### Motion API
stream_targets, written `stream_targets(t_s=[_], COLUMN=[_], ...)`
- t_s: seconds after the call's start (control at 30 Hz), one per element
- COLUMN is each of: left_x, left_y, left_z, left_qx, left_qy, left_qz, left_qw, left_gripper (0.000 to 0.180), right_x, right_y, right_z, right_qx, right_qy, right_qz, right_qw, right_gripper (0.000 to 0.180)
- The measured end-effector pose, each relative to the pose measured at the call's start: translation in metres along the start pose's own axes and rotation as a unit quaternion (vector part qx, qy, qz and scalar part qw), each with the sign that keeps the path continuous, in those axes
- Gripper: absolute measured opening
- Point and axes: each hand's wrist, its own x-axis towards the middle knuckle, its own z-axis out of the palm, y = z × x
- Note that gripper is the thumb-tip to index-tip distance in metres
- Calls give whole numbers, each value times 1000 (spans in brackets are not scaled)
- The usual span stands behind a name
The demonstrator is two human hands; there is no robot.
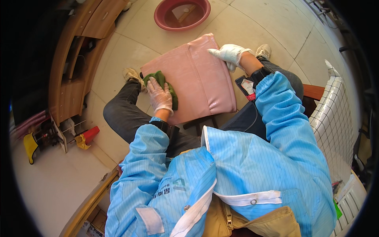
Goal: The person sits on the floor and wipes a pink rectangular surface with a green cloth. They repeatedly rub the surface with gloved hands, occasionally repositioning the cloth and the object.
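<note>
A pink leather-like padded seat (197, 85) with stitched seams is between my knees, its surface shiny in places. My left hand (160, 94), in a thin clear glove, lies over a crumpled green cloth (173, 96) and presses it to the seat's left side. At the seat's far right edge is my right hand (233, 54), in a white glove. One of its fingers stretches across the top, and the others bend down over the side, gripping the edge. Part of a dark frame (201, 124) shows under the near edge.
A red basin (182, 28) holding water stands on the tiled floor ahead. Wooden cabinets (73, 94) line the left side. A dark device (245, 87) with a cable hangs by my right wrist. A white grid-patterned sheet (331, 110) stands at the right.
</note>
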Motion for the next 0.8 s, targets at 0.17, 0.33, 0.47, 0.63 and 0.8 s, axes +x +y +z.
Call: stream_targets(t_s=[0.17,0.33,0.47,0.63,0.8], left_x=[-31,-35,-21,1,24], left_y=[17,35,41,54,75], left_z=[-2,-9,-17,-18,-13], left_qx=[0,-51,-76,-89,-72], left_qy=[-23,-36,-71,-85,-79], left_qz=[87,239,286,329,319], left_qw=[996,969,953,936,942], left_gripper=[74,73,79,72,68], right_x=[1,-5,-9,-7,0], right_y=[0,-3,-6,-6,-4], right_z=[1,-2,-3,-2,-3], right_qx=[-12,-22,-21,-29,-51], right_qy=[3,3,4,6,-14], right_qz=[4,-2,-1,9,15], right_qw=[1000,1000,1000,1000,998], right_gripper=[74,73,73,73,77])
